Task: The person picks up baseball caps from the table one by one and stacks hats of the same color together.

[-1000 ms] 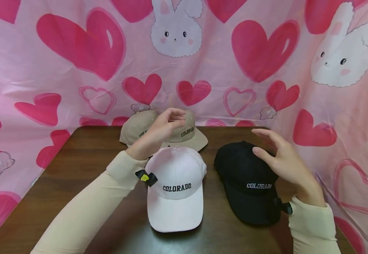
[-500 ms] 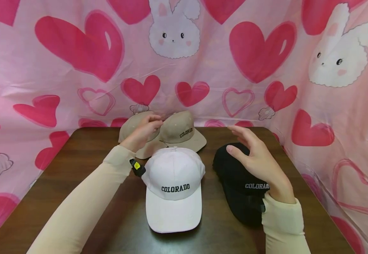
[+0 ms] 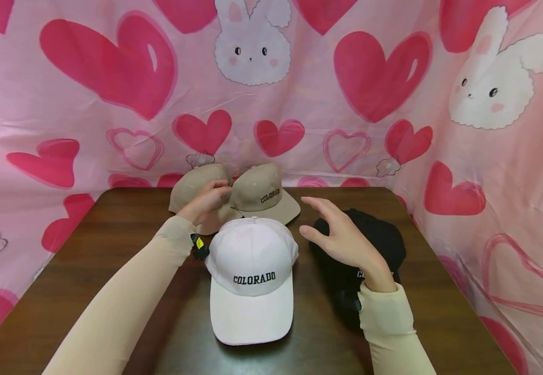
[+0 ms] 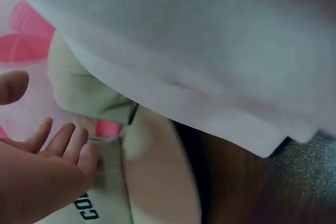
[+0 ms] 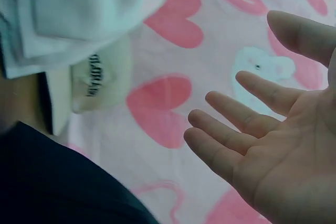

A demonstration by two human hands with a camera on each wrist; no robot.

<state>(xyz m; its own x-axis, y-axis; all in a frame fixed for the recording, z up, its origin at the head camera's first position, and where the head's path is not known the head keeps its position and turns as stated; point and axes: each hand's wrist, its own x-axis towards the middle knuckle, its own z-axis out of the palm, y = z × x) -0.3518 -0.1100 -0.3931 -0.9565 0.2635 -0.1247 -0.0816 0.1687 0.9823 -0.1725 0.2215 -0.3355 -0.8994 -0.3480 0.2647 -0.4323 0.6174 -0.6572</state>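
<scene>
A white baseball cap (image 3: 253, 260) lettered COLORADO stands in the middle of the table, brim toward me. Left of its crown, my left hand (image 3: 206, 200) hovers with relaxed fingers before the left beige cap (image 3: 196, 185); the left wrist view shows the hand (image 4: 52, 166) holding nothing. Over the black cap (image 3: 379, 234), my right hand (image 3: 342, 234) reaches inward, thumb and fingers spread apart. Its bare palm faces the camera in the right wrist view, the hand (image 5: 283, 145) gripping nothing. Another beige cap (image 3: 264, 190) sits at the back, its brim to the right.
The dark wooden table (image 3: 98, 250) bears all the caps. Behind it and along the right hangs a pink curtain (image 3: 318, 94) printed with hearts and rabbits, close to the table's back edge.
My right hand has moved left, from the right side of the black cap toward the white one. My left hand has drawn back left and lower, uncovering the right beige cap.
</scene>
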